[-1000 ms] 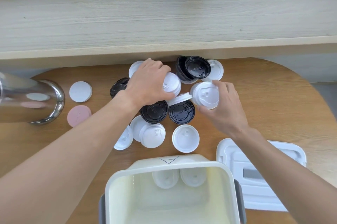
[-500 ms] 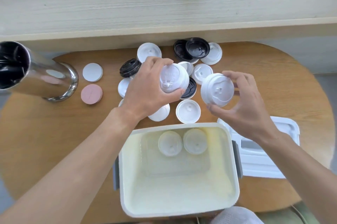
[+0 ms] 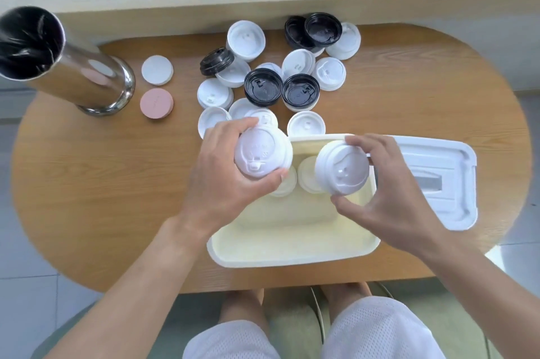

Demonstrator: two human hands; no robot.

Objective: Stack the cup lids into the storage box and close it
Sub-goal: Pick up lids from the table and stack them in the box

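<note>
L hand (image 3: 230, 183) grips white lid stack (image 3: 261, 155), thumb + fingers curled round rim. R hand (image 3: 391, 198) pinches 2nd white lid stack (image 3: 342, 168), same way. Both held over far end of storage box (image 3: 292, 244), tops up. 2 lids in box (image 3: 306, 176) directly below, so next move prob straight down. R sits nearer them.

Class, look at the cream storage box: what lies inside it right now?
Inside the storage box, two white lids lie on the floor at the far end, both partly covered by the left hand and right hand holding lid stacks above. The near floor looks bare.
</note>
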